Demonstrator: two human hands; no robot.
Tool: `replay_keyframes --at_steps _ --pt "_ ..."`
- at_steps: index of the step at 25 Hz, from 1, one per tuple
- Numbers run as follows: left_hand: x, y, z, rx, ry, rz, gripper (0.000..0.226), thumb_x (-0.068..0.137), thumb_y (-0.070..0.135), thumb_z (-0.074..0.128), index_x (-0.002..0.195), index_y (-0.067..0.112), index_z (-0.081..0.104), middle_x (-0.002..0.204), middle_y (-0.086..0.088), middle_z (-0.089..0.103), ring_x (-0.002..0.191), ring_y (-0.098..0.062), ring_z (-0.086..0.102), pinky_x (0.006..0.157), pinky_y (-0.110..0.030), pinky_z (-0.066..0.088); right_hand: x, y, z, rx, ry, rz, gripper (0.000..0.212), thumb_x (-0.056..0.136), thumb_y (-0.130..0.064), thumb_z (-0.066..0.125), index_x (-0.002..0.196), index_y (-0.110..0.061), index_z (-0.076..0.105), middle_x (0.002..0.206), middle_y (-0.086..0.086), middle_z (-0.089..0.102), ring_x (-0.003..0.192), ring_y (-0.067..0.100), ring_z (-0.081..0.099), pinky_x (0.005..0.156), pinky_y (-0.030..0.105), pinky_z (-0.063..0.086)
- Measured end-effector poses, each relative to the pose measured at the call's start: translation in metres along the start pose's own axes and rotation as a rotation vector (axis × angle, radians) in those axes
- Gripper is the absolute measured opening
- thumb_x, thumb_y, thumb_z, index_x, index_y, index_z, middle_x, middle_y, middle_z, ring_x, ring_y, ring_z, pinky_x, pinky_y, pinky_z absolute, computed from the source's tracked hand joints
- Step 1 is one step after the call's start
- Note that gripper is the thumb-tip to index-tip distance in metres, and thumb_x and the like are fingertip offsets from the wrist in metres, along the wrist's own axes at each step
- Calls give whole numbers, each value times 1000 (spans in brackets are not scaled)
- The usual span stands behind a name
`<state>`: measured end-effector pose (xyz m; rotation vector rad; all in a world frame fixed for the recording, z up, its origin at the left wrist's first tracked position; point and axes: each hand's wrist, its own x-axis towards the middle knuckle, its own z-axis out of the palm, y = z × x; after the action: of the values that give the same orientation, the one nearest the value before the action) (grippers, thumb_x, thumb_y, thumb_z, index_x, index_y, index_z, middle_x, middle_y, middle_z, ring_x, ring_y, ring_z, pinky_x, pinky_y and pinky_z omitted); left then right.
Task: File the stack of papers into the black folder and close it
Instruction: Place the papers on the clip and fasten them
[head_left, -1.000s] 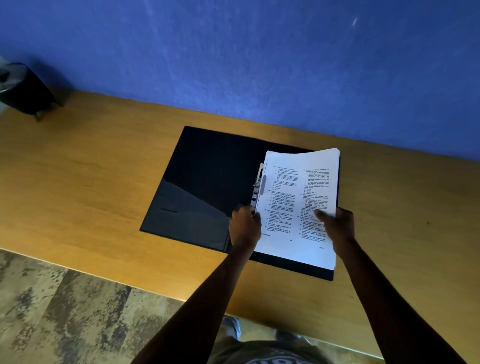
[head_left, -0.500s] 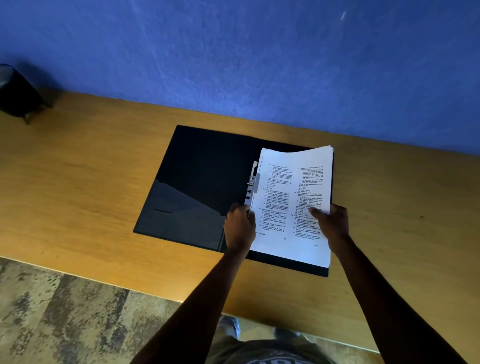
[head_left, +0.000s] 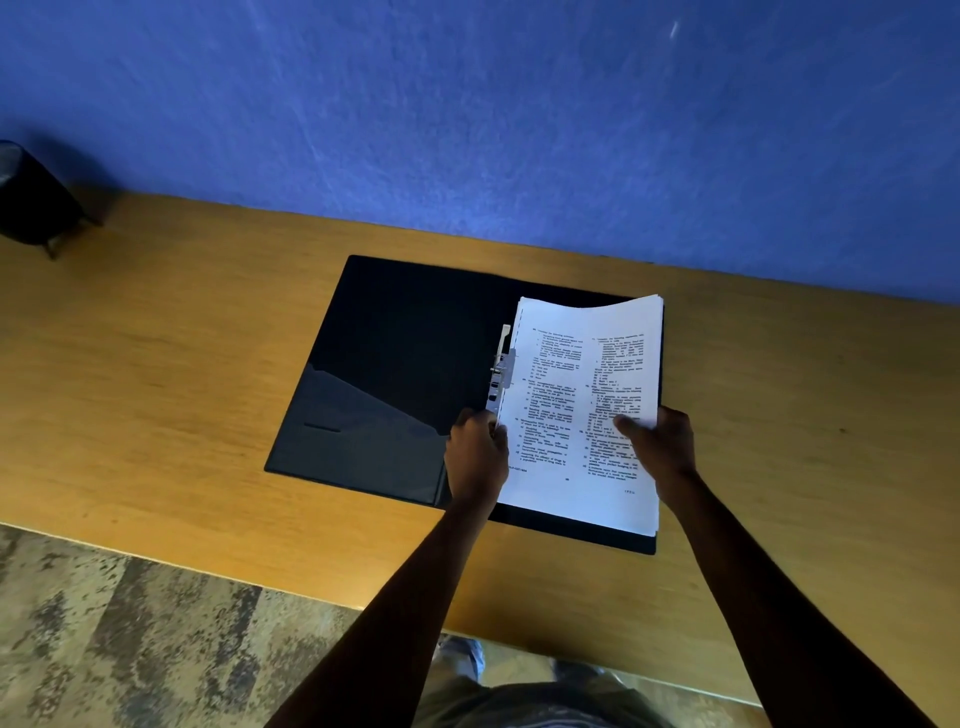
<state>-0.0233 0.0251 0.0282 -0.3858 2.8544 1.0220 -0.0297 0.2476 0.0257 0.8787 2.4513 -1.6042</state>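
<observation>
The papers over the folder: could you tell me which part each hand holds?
Left hand holds the papers at their left edge; right hand at their right edge.

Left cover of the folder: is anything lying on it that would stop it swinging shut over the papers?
Nothing visible lies on the left cover. Both the left hand and right hand grip the stack of papers and would sit in its path.

Blue textured wall (head_left: 519, 119) behind, faint pale streaks across it. Wooden desk (head_left: 171, 364) butted against it, honey-yellow grain, near edge running diagonally. Mottled grey-brown carpet (head_left: 130, 634) below, lower left. Dark round container (head_left: 31, 202) on small feet at far left of desk, cut off by frame edge. Dim lighting, soft shadow along wall base.
</observation>
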Motion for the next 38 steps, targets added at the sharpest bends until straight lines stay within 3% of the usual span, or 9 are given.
replay_keyframes --at_steps 7,10,15,20,25,28,31,35,38 --pt "-2 0 -1 -11 7 -2 36 91 15 57 58 11 44 59 -4 49 50 -12 38 46 -24 25 -9 -4 -6 -585 361 -470 47 97 -27 57 131 5 50 127 26 55 115 43 53 94 48 46" --pt "-2 1 -4 -7 1 9 40 90 13 57 55 13 37 51 2 38 43 -8 29 43 -21 20 -5 -5 14 -643 281 -602 45 98 -24 55 131 7 53 138 27 53 130 42 49 107 49 41" --pt "-1 0 -4 -5 -11 20 44 90 11 56 53 14 33 48 2 34 41 -9 25 43 -21 18 3 6 47 -778 61 -598 55 102 -24 47 146 6 37 156 24 32 147 38 28 121 48 23" --pt "-1 -3 1 -5 -19 13 35 92 15 55 59 4 50 57 -8 55 45 -15 43 45 -23 29 5 20 51 -806 79 -642 57 102 -25 47 147 7 36 156 26 32 146 40 29 119 51 27" --pt "8 1 -9 15 1 5 41 86 15 60 53 13 38 43 6 35 41 -8 29 44 -22 20 6 23 54 -829 102 -646 58 103 -33 35 148 6 35 156 24 31 147 38 29 121 49 25" --pt "32 11 -24 -38 87 -26 26 85 13 56 60 7 59 55 -3 61 55 -22 57 55 -25 34 7 24 55 -845 109 -631 58 104 -33 32 148 5 34 157 23 30 147 37 28 121 49 23" --pt "73 32 -32 -158 105 -132 26 88 13 48 84 9 74 82 -15 74 76 -32 66 65 -33 45 8 24 56 -862 117 -630 58 104 -33 32 148 4 34 158 22 29 148 36 27 121 48 23" --pt "115 55 -27 -520 -168 -425 32 96 28 48 79 5 61 64 -20 66 38 -21 50 41 -25 38 7 24 55 -876 122 -628 58 104 -34 31 149 3 33 159 21 28 149 35 25 122 47 22" --pt "122 60 -25 -574 -297 -491 34 98 35 48 77 10 55 57 -12 64 31 -14 46 39 -20 32 7 23 54 -876 129 -627 58 104 -33 33 149 3 33 159 21 28 149 35 25 122 47 21"
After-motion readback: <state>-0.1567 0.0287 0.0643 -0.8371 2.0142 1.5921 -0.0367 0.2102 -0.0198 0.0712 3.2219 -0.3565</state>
